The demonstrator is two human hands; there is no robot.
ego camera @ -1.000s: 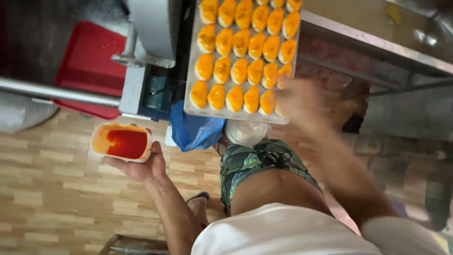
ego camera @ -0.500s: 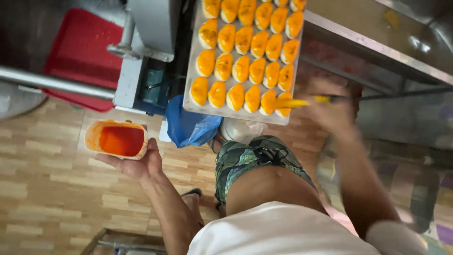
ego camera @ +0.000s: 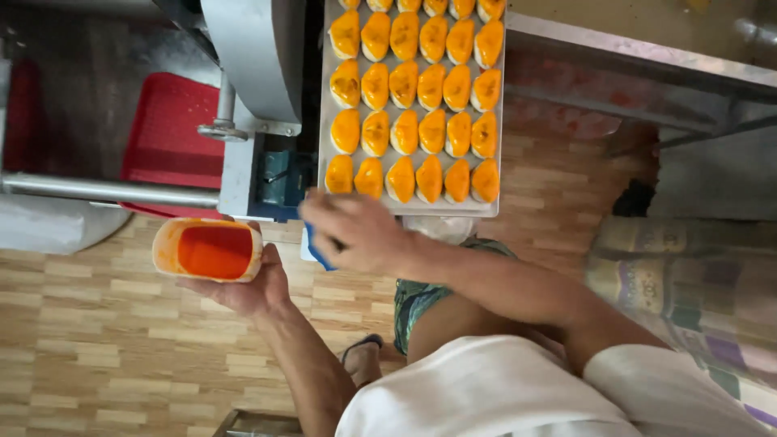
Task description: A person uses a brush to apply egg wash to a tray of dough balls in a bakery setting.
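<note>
Below tray [ego camera: 409, 209] of orange pastries [ego camera: 405, 129]: left hand [ego camera: 243, 287] cups tub [ego camera: 208, 249] of orange glaze; right hand [ego camera: 356, 231] blurred, grip indeterminate, beside tub.

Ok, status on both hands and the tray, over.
Left hand holds tub of orange glaze. Right hand below tray of glazed pastries, blurred, grip unclear. Nothing between.

A metal tray [ego camera: 495, 209] (pale, flat) carries rows of orange-glazed pastries [ego camera: 417, 129] above the wood-patterned floor [ego camera: 89, 332].

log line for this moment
left hand: holds tub of orange-red liquid | right hand: beside tub, below metal tray of yellow-orange pastries
</note>
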